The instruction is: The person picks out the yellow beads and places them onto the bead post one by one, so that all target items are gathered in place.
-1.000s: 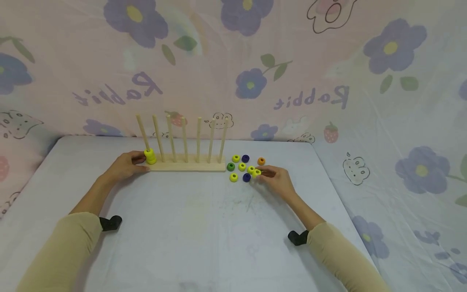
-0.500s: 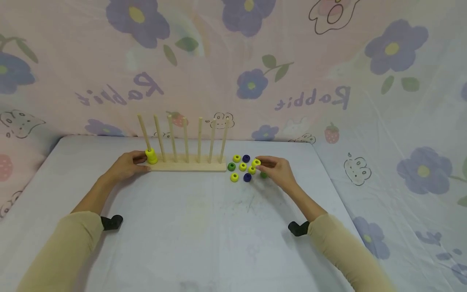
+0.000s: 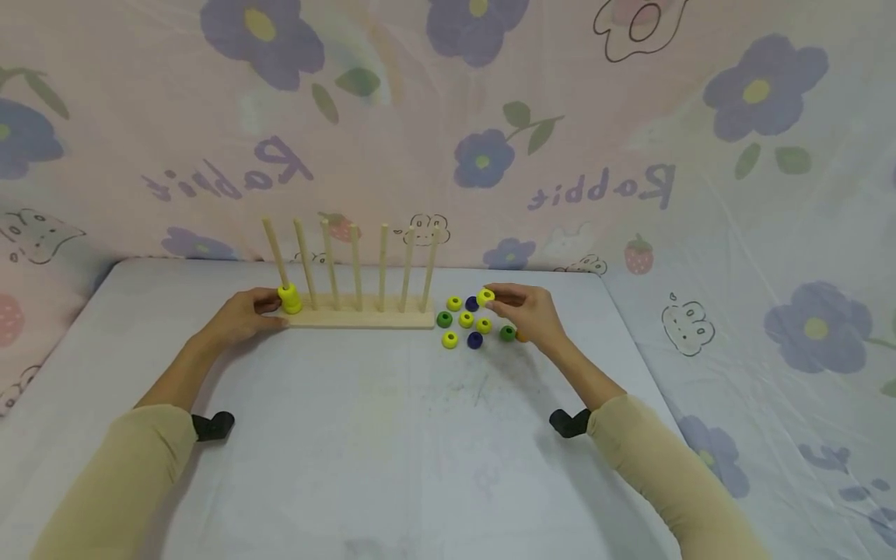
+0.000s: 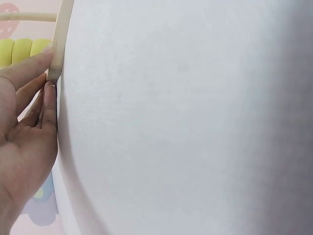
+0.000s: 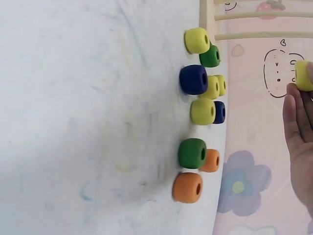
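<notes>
While your left hand [image 3: 241,317] still grips the peg rack [image 3: 357,319] at its left end, your right hand [image 3: 533,311], pinching a yellow bead [image 3: 483,300], has lifted farther back above the table [image 3: 392,435], uncovering a green bead [image 3: 507,333].

Bare left hand [image 4: 24,147] at left edge, pinching end of pale flat wooden base [image 4: 62,34] | three yellow rounded beads [image 4: 21,48] in touching row next to base, partly behind a digit | pale round wooden rod [image 4: 32,17] off base, top left | white tabletop [image 4: 171,117] fills most of view | pink printed backdrop [image 4: 27,226] with purple-blue flower [image 4: 41,213], lower left
</notes>
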Available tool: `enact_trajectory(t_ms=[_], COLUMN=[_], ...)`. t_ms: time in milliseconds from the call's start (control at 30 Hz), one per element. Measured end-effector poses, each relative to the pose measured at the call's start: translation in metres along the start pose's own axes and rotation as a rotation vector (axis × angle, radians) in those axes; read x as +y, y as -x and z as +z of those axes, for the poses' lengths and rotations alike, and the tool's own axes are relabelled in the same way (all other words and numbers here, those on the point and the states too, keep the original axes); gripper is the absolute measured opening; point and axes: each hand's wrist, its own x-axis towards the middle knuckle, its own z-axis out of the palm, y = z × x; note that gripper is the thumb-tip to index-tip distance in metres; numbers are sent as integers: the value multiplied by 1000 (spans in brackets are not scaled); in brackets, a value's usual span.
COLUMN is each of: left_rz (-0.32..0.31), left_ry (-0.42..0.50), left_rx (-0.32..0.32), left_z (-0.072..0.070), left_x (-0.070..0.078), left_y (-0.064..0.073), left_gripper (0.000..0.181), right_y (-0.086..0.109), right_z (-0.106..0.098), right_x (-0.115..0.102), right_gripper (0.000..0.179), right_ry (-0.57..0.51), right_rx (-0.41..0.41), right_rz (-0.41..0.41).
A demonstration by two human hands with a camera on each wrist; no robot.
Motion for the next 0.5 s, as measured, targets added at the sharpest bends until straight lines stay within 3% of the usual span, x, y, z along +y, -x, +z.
enact_trajectory(t_ms=[100, 233, 300, 500], left_rz=[-3, -4, -2, -12], left_ry=[-1, 0, 2, 1], left_rx=[0, 0, -2, -11], left_z=[0, -1, -2, -1], left_x=[3, 5, 6, 6], left_y=[1, 2, 3, 2], left_gripper=[76, 75, 76, 79], right_y=[-6, -7, -10, -27], right_z=[-1, -4, -4, -4], right_x=[-4, -36, -42, -30], right_gripper=[35, 32, 32, 33], right_ry=[-7, 39, 60, 86], right_rx=[0, -2, -3, -12], right_rz=[-9, -18, -35, -46])
